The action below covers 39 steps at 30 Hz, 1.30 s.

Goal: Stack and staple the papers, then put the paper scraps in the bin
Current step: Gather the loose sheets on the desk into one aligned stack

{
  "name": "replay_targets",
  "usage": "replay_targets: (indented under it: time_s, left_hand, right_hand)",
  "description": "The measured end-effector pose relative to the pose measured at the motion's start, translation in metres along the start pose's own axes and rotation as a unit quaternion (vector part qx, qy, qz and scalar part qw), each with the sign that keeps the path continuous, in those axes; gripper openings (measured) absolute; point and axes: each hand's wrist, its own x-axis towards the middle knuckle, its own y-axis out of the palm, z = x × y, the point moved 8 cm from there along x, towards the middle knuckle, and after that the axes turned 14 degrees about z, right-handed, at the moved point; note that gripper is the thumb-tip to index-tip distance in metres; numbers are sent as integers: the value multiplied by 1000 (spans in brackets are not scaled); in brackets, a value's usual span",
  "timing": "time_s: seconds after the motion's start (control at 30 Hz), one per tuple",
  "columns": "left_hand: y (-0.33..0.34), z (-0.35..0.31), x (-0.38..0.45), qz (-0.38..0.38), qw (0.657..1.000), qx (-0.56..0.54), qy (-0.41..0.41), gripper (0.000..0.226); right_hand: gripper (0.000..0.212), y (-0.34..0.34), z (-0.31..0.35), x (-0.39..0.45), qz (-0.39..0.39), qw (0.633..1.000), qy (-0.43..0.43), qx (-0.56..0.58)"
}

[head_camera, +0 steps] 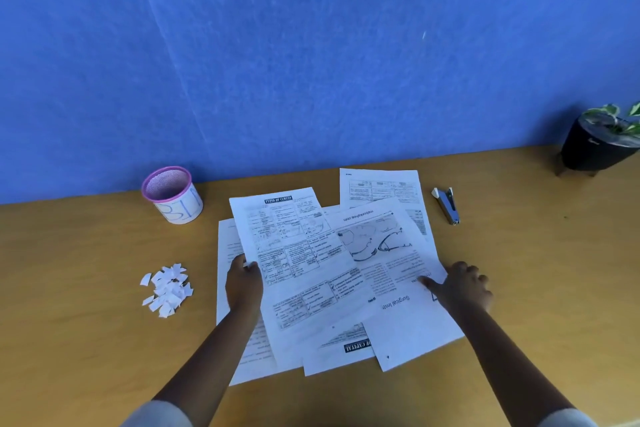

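Several printed papers (311, 274) lie fanned and overlapping in the middle of the wooden table (86, 340). My left hand (243, 282) pinches the left edge of the top sheet headed with a black title bar. My right hand (462, 286) grips the right edge of the sheet with the drawing, thumb on top. A pile of white paper scraps (167, 289) sits to the left of the papers. Behind it, against the wall, stands a white bin (173, 196) with a pink rim. A blue and silver stapler (447, 205) lies to the right of the papers.
A black pot with a green plant (601, 144) stands at the far right corner of the table. A blue wall (311, 45) runs along the table's back edge.
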Motion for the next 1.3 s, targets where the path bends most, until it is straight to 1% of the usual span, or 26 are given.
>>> replay_targets:
  time_s: [0.1,0.23,0.3,0.4,0.5,0.57,0.67,0.77,0.83,0.9,1.0,1.03,1.07,1.1,1.13,1.17,1.2,1.23,1.27,1.3]
  left_hand:
    - [1,9,1,1,999,-6,-38,32]
    - [2,15,1,-1,999,-6,-51,34]
    - [3,17,1,2,999,-5,-51,35]
    - [3,19,0,4,999,2,-50,36]
    - [2,20,0,7,999,2,-44,35]
    - [2,20,0,11,999,4,-42,35]
    - [1,21,1,13,999,8,-38,35]
    - [0,21,1,9,999,5,-34,35]
    - [0,19,1,8,1000,7,-21,34]
    - [0,17,1,6,1000,6,-3,34]
    - [0,14,2,7,1000,-10,20,33]
    - [0,12,2,8,999,-16,29,32]
    - [0,11,2,9,999,-22,37,32]
    - [1,9,2,10,999,-26,43,32]
    - [1,8,2,10,998,-30,47,32]
    - [1,7,2,11,998,-34,49,32]
    - [1,6,2,14,998,-39,50,32]
    - [2,6,2,17,998,-44,50,32]
    - [2,5,2,20,997,-47,50,32]
    - [3,5,2,23,997,-49,51,32]
  right_hand:
    - [92,3,0,1,3,1000,8,18]
    - [92,5,-2,3,17,999,13,37]
    - [88,6,-4,4,23,997,5,75]
    - [77,6,-4,4,28,990,-14,140]
    - [50,3,1,2,24,984,-39,171]
    - [35,-3,5,0,5,980,-53,190]
    - [32,-18,11,-7,-47,979,-75,185]
    - [29,-32,15,-14,-98,982,-90,136]
    - [29,-38,15,-15,-94,981,-98,141]
    - [25,-42,18,-12,-57,971,-118,200]
    - [26,-51,33,-13,22,943,-185,277]
    - [25,-54,37,-14,53,924,-197,324]
    - [25,-55,40,-16,93,894,-200,390]
    - [28,-55,44,-18,142,851,-199,465]
    - [31,-56,49,-21,187,799,-196,537]
    - [31,-61,55,-24,217,755,-202,585]
    - [29,-67,61,-27,233,729,-215,607]
    - [27,-74,67,-30,237,718,-231,612]
    - [27,-79,73,-34,232,720,-246,606]
    - [28,-85,77,-37,215,733,-257,592]
